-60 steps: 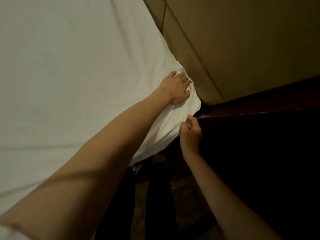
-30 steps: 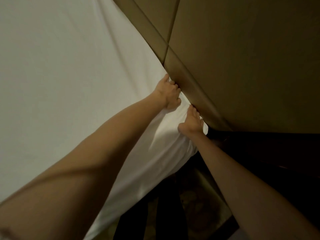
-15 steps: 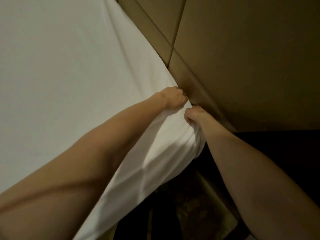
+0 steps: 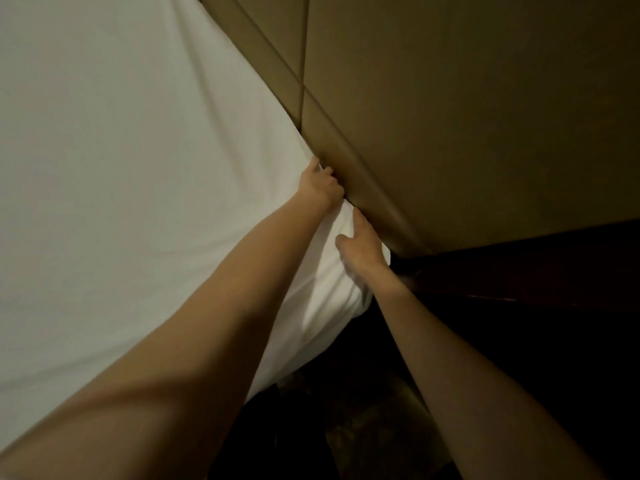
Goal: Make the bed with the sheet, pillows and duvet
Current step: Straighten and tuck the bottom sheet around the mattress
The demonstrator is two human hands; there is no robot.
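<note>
So the sheet is on. It's spread white and mostly flat over the whole bed, stretching away to the left of both my hands, with just a few soft creases running toward the corner. That corner, right under my hands, is the bit I'm on now.

My left hand is up at the edge where the sheet meets the headboard. The fingers are bent down into the gap and the tips are hidden in there, so I honestly can't tell if they're pinching cloth or just shoving it in. My right hand is just below it, nearer me. It lies flat with the fingers straight and together, pressing the sheet down along the same seam, right on the rounded corner.

Progress-wise I'd call this early. The sheet looks laid and mostly smoothed, and this corner looks nearly tucked. Below my right hand the side of the sheet hangs a bit loose, so I reckon that wants tidying too. No pillows or duvet anywhere in view, so both of those are left to do.

Past my right hand there's some dark wooden furniture, and under my arms the floor is too dim to make out.
</note>
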